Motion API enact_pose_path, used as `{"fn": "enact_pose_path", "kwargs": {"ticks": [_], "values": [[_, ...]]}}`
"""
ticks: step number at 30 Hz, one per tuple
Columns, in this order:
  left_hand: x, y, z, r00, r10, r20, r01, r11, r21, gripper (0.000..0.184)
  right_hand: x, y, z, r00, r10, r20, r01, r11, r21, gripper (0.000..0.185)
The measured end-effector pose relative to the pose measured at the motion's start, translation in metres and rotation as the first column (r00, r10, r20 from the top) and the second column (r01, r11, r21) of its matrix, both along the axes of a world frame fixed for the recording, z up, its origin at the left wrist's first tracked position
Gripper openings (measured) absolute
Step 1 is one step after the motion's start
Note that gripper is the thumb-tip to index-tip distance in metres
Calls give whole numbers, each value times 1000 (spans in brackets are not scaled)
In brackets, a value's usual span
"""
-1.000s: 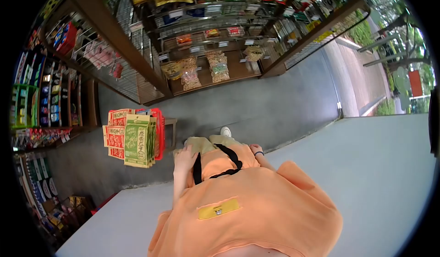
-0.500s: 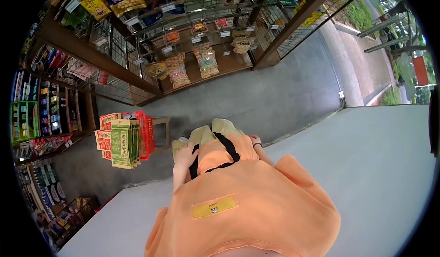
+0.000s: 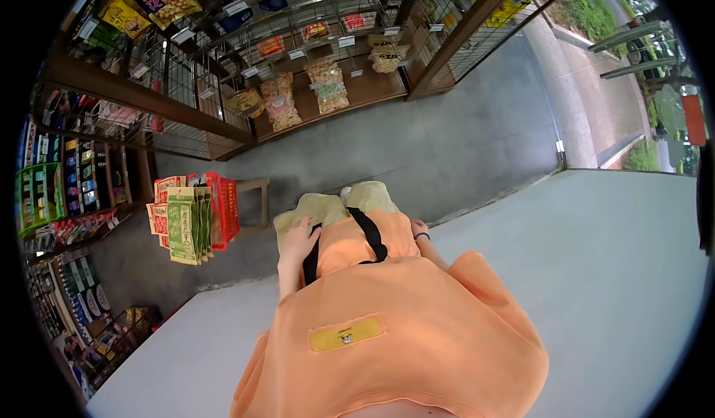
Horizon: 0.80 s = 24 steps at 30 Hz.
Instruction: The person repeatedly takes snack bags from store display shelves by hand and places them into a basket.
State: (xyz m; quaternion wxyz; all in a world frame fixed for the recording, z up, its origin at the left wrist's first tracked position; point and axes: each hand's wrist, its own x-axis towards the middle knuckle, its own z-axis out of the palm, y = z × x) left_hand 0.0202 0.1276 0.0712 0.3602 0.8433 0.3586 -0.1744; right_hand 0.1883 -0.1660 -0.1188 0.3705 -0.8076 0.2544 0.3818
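Observation:
My left hand [image 3: 299, 238] rests on the front of my left thigh, beside a black strap [image 3: 310, 254] over an orange garment. Its fingers are slightly apart and nothing shows in it. At my right hip is my right hand [image 3: 418, 228], with a dark band on its wrist; its fingers are small and partly hidden, and no held object shows. To my left, a red basket [image 3: 226, 211] stands on a wooden stool [image 3: 257, 187]. Green packets [image 3: 182, 224] and red-and-tan packets [image 3: 159, 218] hang over its left side. Neither hand touches the basket.
Ahead is a wooden and wire shelf unit [image 3: 328, 124] with snack bags. More shelves of goods [image 3: 89, 176] stand at the left. Grey floor [image 3: 447, 142] lies between the shelf and me. A pale surface [image 3: 588, 269] spreads behind me, and a path [image 3: 596, 97] shows outdoors at the right.
The shelves and basket have shifted left in view. My legs have changed position, with both trouser legs showing more. My left hand stays on my thigh and my right hand at my hip.

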Motion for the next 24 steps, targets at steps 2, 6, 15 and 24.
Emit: {"fn": "enact_pose_path", "kwargs": {"ticks": [2,6,15,24], "values": [[2,0,1,1000,6,-12,-6,999,-31,42,-2,-1,-2,1000,8,15,-8,1000,11,25],[-3,5,-6,999,-27,-35,28,999,24,42,-8,-7,-23,999,-10,49,8,1000,28,23],[-34,15,-7,991,116,63,-127,968,215,40,-1,30,-34,999,-27,-39,29,998,51,20],[-106,56,-4,906,393,156,-416,893,169,36,45,172,-23,995,13,-98,7,980,198,24]]}}
